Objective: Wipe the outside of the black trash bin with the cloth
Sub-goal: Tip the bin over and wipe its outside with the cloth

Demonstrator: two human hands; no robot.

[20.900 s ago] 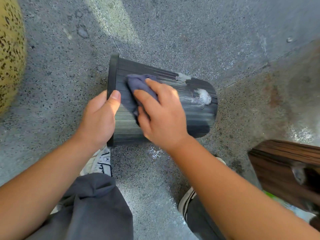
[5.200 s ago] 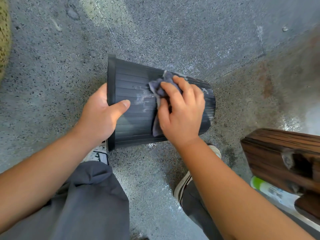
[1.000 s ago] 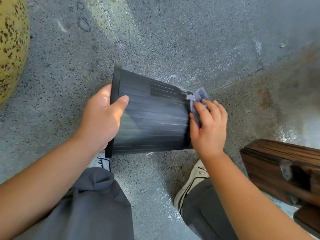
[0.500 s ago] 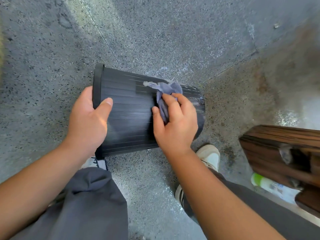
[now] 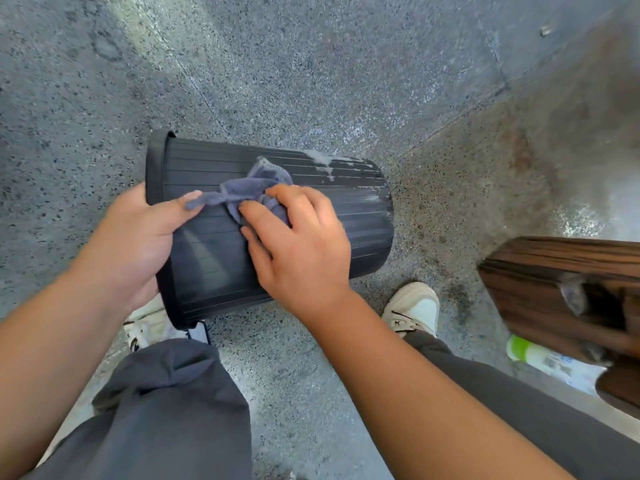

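Note:
The black ribbed trash bin (image 5: 346, 216) lies on its side on the speckled floor, open rim to the left. My left hand (image 5: 138, 237) grips the rim, thumb across the outer wall. A grey-blue cloth (image 5: 249, 187) lies crumpled on the bin's upper side. My right hand (image 5: 298, 244) presses on the cloth with spread, slightly bent fingers. One cloth corner reaches to my left thumb. White foam streaks (image 5: 325, 161) sit on the bin's far side near its base.
My knees in grey trousers and white sneakers (image 5: 414, 311) are just below the bin. A dark wooden piece of furniture (image 5: 561, 292) stands at the right, with a white and green bottle (image 5: 547, 362) lying under it.
My right hand slid the cloth left along the bin, from its base end toward the middle and my left thumb. The bin has turned, and a foam-streaked patch now shows at its far side.

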